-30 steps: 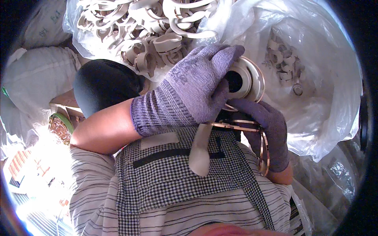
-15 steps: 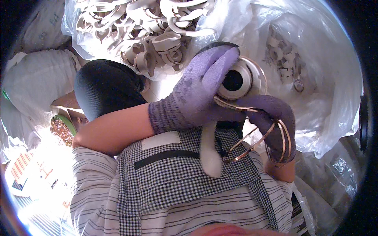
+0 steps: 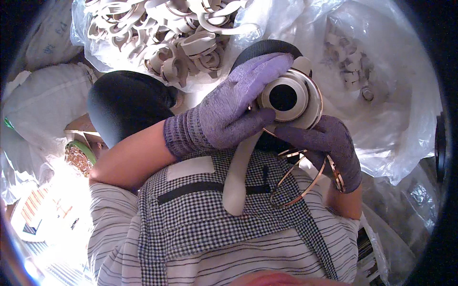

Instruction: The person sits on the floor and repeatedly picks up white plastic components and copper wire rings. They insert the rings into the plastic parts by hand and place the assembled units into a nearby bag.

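Note:
In front of my body, tilted upward, is a round off-white plastic collar point(image 3: 302, 94) with a dark central hole. Its long curved handle point(image 3: 235, 183) hangs over my apron. My left hand point(image 3: 231, 112), in a purple-grey knit glove, grips the collar from the left, thumb at its lower edge. A thin copper-coloured ring point(image 3: 321, 100) runs round the collar's right side. My right hand point(image 3: 329, 145), gloved alike, is closed at the collar's lower right edge. Several loose metal rings point(image 3: 339, 181) hang over that hand and below it. Its fingertips are partly hidden.
A heap of off-white handled collars point(image 3: 200, 45) lies on plastic ahead. At right, a large clear plastic bag point(image 3: 391, 119) holds small pale pieces point(image 3: 353, 66). My dark-clad knee point(image 3: 126, 105) rises at left, near a green-rimmed container point(image 3: 81, 155) of copper-coloured pieces.
The thin ring has come up closer round the collar. My left thumb now presses the collar's lower edge, and my right fingers have moved in against it. The handle has swung left.

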Demonstrator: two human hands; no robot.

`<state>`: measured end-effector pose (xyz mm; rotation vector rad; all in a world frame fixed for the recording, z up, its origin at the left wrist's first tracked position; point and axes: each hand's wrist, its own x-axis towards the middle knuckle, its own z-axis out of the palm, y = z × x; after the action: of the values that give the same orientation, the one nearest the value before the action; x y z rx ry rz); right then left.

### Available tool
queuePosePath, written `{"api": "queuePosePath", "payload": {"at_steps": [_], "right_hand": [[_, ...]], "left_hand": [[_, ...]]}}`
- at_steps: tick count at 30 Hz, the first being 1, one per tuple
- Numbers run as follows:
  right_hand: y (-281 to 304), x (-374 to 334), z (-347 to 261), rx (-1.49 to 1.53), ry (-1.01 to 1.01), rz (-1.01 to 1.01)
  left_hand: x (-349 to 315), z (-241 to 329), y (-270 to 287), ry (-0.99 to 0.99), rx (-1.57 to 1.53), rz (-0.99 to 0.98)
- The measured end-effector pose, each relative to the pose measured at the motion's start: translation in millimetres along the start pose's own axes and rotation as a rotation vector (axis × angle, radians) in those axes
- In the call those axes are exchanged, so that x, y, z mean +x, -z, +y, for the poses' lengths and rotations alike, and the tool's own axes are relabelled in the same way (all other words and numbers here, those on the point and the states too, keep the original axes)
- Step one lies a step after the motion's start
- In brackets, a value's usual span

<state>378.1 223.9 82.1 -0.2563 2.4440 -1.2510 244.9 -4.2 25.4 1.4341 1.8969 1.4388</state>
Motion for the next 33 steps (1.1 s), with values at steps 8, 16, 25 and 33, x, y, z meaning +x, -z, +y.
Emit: {"api": "queuePosePath", "payload": {"at_steps": [8, 16, 25, 33], "right_hand": [[1, 3, 15, 0.146, -0.008, -0.057], [9, -4, 69, 0.873, 0.316, 0.198], [2, -27, 65, 1.506, 0.363, 0.380], [-37, 2, 4, 0.876, -0.211, 0.897]], "left_hand": [[4, -9, 4, -0.164, -0.004, -0.009], [13, -9, 4, -0.160, 0.042, -0.031], [10, 16, -1, -0.028, 0.023, 0.043], [17, 14, 8, 0.026, 0.016, -0.025]]}}
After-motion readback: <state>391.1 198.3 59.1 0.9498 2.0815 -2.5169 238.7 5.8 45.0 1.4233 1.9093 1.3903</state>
